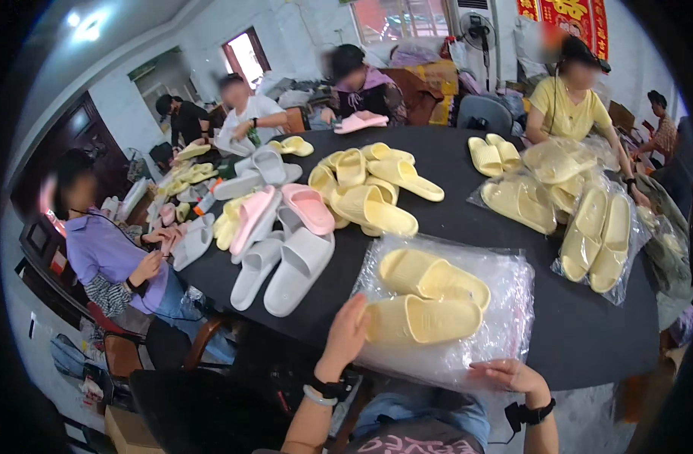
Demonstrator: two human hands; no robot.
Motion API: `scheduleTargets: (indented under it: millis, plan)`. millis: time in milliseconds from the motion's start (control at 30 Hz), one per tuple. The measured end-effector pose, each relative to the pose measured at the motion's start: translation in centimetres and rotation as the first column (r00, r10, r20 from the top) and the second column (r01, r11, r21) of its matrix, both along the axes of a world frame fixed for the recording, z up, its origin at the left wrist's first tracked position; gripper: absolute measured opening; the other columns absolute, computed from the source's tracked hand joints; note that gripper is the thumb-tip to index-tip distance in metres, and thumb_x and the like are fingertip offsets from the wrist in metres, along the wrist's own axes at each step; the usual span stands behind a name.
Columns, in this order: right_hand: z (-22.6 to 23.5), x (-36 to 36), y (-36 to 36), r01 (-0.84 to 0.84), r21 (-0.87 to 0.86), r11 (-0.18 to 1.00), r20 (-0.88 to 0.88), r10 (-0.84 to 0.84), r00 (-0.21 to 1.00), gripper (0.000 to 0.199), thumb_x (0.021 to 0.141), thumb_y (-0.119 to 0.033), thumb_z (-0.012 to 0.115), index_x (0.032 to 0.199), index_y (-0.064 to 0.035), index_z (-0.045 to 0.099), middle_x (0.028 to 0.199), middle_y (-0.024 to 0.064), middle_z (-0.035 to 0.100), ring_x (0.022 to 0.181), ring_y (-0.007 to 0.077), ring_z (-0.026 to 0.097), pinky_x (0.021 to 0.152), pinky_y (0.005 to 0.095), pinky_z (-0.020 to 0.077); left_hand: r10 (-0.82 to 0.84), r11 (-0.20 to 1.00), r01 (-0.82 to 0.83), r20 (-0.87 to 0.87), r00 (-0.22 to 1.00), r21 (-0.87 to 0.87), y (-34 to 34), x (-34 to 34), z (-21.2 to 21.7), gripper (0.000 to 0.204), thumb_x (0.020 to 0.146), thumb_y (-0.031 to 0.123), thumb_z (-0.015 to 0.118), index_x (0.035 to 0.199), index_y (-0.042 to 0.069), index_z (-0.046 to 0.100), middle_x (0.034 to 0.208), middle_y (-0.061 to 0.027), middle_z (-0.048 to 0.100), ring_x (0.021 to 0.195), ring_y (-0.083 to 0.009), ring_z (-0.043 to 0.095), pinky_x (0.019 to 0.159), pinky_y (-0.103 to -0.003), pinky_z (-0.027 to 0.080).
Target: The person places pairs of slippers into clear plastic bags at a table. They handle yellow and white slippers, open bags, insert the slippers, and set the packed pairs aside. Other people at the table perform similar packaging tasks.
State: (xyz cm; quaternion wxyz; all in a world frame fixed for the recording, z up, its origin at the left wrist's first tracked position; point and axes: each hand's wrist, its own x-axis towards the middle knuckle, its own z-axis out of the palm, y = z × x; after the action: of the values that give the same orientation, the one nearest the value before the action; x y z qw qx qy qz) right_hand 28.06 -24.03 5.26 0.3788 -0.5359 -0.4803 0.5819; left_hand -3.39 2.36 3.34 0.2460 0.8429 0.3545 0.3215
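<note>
A pair of pale yellow slippers (444, 319) lies side by side on a stack of clear plastic bags (509, 303) at the table's near edge. My left hand (345, 337) rests against the toe end of the nearer slipper, its fingers stretched upward along it. Low on the right, my right hand (509, 374) touches the near edge of the bags with its fingers extended. Both slippers sit on top of the plastic, with their toes toward the left. The underside of each hand is hidden.
Grey slippers (301, 268), pink slippers (308, 208) and a yellow slipper pile (373, 208) cover the dark table (588, 340) ahead and left. Bagged yellow slippers (597, 234) lie at the right. Several co-workers sit around; one person in yellow (569, 110) reaches over the bagged pairs.
</note>
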Motion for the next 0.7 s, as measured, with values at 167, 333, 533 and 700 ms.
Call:
scheduleTargets:
  millis: [167,333,533,700]
  plan:
    - [1.7,0.1,1.2,-0.101,-0.012,0.995,0.136,0.101,0.985,0.035,0.103,-0.014,0.054,0.137,-0.0058,0.058,0.113,0.0088,0.073,0.107,0.0140,0.065,0.098,0.0280,0.0467,-0.021,1.000,0.023,-0.133,0.991,0.014,-0.2,2.2,-2.5,0.049,0.100,0.023,0.053,0.140,-0.004,0.048,0.144,-0.0255,0.048,0.136,-0.0394,0.044,0.114,-0.047,0.033]
    - [2.7,0.4,3.4,-0.131,0.344,0.930,0.333,0.010,0.943,0.033,0.097,-0.011,0.060,0.130,-0.0071,0.063,0.119,0.0155,0.069,0.109,0.0250,0.064,0.098,0.0352,0.0481,0.026,0.999,-0.025,-0.027,0.999,0.046,-0.8,2.7,-3.3,0.051,0.100,0.029,0.050,0.140,-0.002,0.047,0.139,-0.0238,0.053,0.132,-0.0394,0.048,0.113,-0.050,0.032]
    - [3.1,-0.4,10.4,-0.376,0.462,0.804,0.841,-0.262,0.473,0.049,0.087,-0.022,0.070,0.131,-0.0028,0.058,0.133,0.0191,0.057,0.123,0.0354,0.054,0.102,0.0451,0.0449,0.026,0.996,-0.027,0.011,1.000,0.086,-0.7,2.8,-4.4,0.050,0.100,0.028,0.050,0.141,-0.001,0.047,0.138,-0.0238,0.054,0.131,-0.0378,0.049,0.112,-0.049,0.033]
    - [-0.3,-1.5,15.7,-0.427,0.455,0.781,0.876,-0.307,0.372,0.053,0.089,-0.030,0.066,0.130,0.0009,0.055,0.131,0.0184,0.058,0.126,0.0368,0.052,0.103,0.0454,0.0442,0.021,0.995,-0.023,0.027,0.999,0.094,-0.6,2.9,-4.9,0.051,0.100,0.028,0.050,0.142,0.000,0.047,0.138,-0.0231,0.055,0.132,-0.0373,0.048,0.113,-0.049,0.032]
